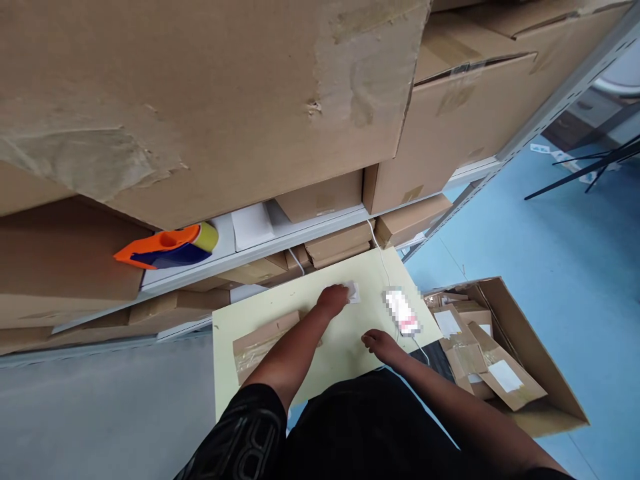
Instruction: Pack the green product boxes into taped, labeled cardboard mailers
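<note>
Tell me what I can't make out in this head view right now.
Head view only:
- Small white item: mostly covered by the left hand; its kind, and whether it is gripped, cannot be told.
- Object beside the right hand: pixelated.
- Flat parcel on the table: right end hidden by the left forearm.
- Labels in the open box: too small to read.

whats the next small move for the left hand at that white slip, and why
Likely the left hand should close its fingers on the small white slip and lift it clear: that hand touches it on the pale table, the right hand rests empty nearby, and the cardboard parcel lies apart to the left.
</note>
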{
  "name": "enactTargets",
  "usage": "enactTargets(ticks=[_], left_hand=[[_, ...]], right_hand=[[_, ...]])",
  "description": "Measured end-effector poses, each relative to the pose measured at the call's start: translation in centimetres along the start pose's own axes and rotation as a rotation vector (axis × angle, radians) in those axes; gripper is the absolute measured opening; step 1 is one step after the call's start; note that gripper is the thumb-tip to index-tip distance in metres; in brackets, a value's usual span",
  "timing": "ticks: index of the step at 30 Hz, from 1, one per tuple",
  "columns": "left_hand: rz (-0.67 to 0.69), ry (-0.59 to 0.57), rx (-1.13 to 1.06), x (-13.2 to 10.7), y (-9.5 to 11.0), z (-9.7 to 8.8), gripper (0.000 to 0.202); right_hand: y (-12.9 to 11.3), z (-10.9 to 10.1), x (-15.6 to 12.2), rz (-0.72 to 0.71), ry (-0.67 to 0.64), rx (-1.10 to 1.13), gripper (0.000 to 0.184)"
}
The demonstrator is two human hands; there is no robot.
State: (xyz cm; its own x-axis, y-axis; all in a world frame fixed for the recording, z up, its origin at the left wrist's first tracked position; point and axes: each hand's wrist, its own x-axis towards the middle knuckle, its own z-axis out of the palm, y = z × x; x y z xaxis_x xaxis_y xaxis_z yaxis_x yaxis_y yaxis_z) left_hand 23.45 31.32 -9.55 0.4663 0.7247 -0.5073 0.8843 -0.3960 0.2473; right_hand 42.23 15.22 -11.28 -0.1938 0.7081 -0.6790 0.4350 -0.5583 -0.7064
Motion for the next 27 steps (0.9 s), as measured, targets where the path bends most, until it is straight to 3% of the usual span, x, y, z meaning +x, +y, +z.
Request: enactTargets(ticks=[4,8,13,16,19,21,24,27], left_hand=[[0.039,-0.013,0.008,-0.1,-0.8,-0.5,0.026],[0.082,-0.032,0.045,-0.3,-1.4,-0.9,0.027],[0.195,-0.084,0.131,-0.6,-1.1,-1.9,0.022],[0.276,-0.095,0.18,-0.7,-0.3,-2.5,0.014],[0.334,-0.084,0.212,-0.8,0.6,-3.0,0.02],[0.399,-0.031,0.25,-1.1,1.1,-3.3,0.026],[0.504,0.159,0.291,-1.5,1.7,-3.4,0.036],[0.382,0.375,0.194,-1.6,2.2,-3.0,0.042]], right_hand=[[-0.8,0.0,0.4,-0.038,0.025,-0.065,0.031],[-2.5,-0.1,1.6,-0.122,0.195,-0.177,0.025],[-5.3,-0.1,4.2,-0.185,0.393,-0.293,0.048],[-6.2,-0.3,5.5,-0.226,0.409,-0.372,0.061],[-6.2,-0.6,6.2,-0.238,0.378,-0.438,0.065],[-6.0,-0.8,6.7,-0.215,0.342,-0.465,0.06],[-5.6,-0.9,7.2,-0.168,0.284,-0.474,0.046],[-5.3,-1.0,7.3,-0.168,0.279,-0.462,0.041]])
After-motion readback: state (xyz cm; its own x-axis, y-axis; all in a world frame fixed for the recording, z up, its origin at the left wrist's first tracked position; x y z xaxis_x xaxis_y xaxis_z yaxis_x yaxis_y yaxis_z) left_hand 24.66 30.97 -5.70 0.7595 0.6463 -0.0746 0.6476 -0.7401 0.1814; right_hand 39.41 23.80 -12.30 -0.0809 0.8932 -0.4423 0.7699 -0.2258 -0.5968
